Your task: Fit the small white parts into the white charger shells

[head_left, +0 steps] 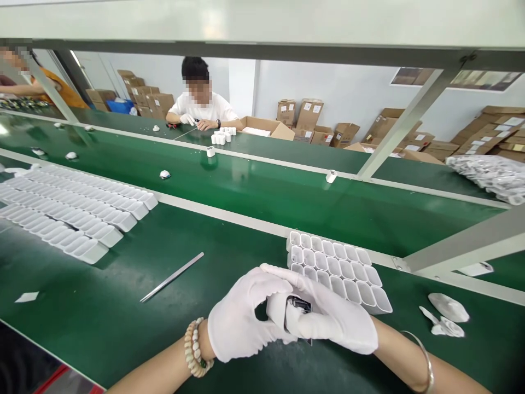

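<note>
Both my hands wear white gloves and meet above the near worktable. My left hand (240,317) is closed around the left side of a small white plastic housing (290,318). From the other side my right hand (338,317) grips the same housing, its thumb across the front. A black part (301,304) shows in the housing's opening; the fingers hide most of the rest. Just beyond the right hand stand rows of open white plastic cases (345,269). Metal tweezers (172,277) lie on the green tabletop, left of my left hand.
A large block of white cases (77,213) covers the table at left. A crumpled white glove (448,307) lies at right. A conveyor belt (254,189) carries several small white parts. Slanted shelf posts (414,117) rise nearby. Across the belt, a co-worker (200,106) sits handling something.
</note>
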`<state>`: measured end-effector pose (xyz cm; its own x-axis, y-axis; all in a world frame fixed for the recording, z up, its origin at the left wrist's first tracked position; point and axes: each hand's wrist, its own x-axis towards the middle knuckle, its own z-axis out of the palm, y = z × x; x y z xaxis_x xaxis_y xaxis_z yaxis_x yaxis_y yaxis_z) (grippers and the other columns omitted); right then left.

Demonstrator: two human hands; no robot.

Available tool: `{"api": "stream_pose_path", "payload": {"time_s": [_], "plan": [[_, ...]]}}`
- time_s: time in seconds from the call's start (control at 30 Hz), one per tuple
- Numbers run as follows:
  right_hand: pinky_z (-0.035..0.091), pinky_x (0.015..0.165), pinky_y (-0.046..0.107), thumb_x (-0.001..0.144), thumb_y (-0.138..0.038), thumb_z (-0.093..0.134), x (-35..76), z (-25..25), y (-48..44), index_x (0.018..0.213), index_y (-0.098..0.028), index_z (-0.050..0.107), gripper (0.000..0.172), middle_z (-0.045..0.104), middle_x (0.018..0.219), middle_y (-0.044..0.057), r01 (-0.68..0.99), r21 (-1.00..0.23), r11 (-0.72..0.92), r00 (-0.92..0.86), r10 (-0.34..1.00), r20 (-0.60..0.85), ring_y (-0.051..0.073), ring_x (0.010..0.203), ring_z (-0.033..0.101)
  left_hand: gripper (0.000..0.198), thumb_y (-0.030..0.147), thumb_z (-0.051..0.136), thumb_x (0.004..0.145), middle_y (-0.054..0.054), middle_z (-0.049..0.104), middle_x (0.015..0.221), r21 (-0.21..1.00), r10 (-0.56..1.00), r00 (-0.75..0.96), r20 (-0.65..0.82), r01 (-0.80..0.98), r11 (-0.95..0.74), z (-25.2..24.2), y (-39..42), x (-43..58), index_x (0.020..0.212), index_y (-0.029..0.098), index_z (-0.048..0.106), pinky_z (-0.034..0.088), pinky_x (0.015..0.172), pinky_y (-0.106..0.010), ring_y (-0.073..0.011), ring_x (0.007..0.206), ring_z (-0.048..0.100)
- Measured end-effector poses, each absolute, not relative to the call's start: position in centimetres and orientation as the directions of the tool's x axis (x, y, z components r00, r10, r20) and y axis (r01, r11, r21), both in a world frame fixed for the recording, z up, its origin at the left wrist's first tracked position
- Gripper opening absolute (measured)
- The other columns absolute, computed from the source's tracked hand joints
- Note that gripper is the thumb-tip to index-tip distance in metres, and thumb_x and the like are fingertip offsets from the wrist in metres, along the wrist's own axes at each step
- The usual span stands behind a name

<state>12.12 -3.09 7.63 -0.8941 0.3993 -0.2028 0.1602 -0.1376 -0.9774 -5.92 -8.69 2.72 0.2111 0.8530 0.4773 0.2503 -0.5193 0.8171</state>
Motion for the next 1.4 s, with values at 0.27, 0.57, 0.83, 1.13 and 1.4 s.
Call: {"api": "stream_pose_path", "payload": {"time_s": [0.27, 0.57, 0.83, 1.13, 1.4], "plan": [[0.054, 0.073, 0.039, 0.077, -0.063, 0.069, 12.3, 7.1, -3.3, 0.146, -0.019, 0.042, 0.086, 0.065, 0.079, 0.001, 0.174, -0.973, -0.153, -0.864, 0.450, -0.225, 0.021, 0.070, 0.064, 0.047, 0.021, 0.091, 0.061, -0.004, 0.072, 0.098, 0.860, 0.887, 0.194, 0.419, 0.228, -0.456, 2.2, -8.8, -5.9, 0.101, 0.021, 0.066, 0.057, 0.085, -0.037, -0.0226, 0.089, 0.068], [0.046, 0.056, 0.025, 0.080, -0.057, 0.067, 11.6, 7.7, -3.5, 0.110, -0.019, 0.059, 0.050, 0.055, 0.073, -0.004, 0.178, -0.964, -0.197, -0.838, 0.483, -0.254, 0.013, 0.060, 0.058, 0.040, 0.022, 0.089, 0.065, -0.004, 0.071, 0.095, 0.962, 0.947, 0.210, 0.243, 0.073, -0.263, 1.9, -8.9, -5.4, 0.096, 0.020, 0.064, 0.060, 0.077, -0.036, -0.0214, 0.083, 0.072], [0.044, 0.051, 0.023, 0.078, -0.048, 0.071, 11.2, 6.0, -4.0, 0.105, -0.021, 0.052, 0.043, 0.059, 0.080, -0.003, 0.198, -0.949, -0.247, -0.802, 0.516, -0.302, 0.013, 0.062, 0.058, 0.034, 0.026, 0.082, 0.072, -0.006, 0.071, 0.090, 0.884, 0.898, 0.323, 0.300, 0.259, -0.388, 0.9, -8.0, -5.4, 0.100, 0.022, 0.064, 0.060, 0.074, -0.038, -0.0240, 0.084, 0.071], [0.051, 0.089, 0.034, 0.071, -0.038, 0.084, 11.2, 5.2, -4.5, 0.108, -0.019, 0.055, 0.051, 0.063, 0.097, 0.001, -0.041, -0.959, -0.282, -0.830, 0.544, -0.125, 0.018, 0.095, 0.063, 0.028, 0.027, 0.077, 0.077, -0.006, 0.071, 0.100, 0.876, 0.900, 0.263, 0.348, 0.251, -0.413, 1.2, -8.8, -5.9, 0.102, 0.020, 0.064, 0.059, 0.078, -0.034, -0.0205, 0.085, 0.069], [0.043, 0.108, 0.048, 0.059, -0.032, 0.092, 12.0, 5.4, -5.0, 0.147, -0.017, 0.025, 0.112, 0.072, 0.104, 0.004, 0.098, -0.940, -0.327, -0.825, 0.502, -0.261, 0.025, 0.109, 0.068, 0.038, 0.043, 0.077, 0.080, -0.008, 0.073, 0.101, 0.876, 0.859, 0.320, 0.400, 0.142, -0.461, 1.5, -8.7, -5.9, 0.108, 0.020, 0.066, 0.061, 0.081, -0.033, -0.0225, 0.088, 0.072]]}}
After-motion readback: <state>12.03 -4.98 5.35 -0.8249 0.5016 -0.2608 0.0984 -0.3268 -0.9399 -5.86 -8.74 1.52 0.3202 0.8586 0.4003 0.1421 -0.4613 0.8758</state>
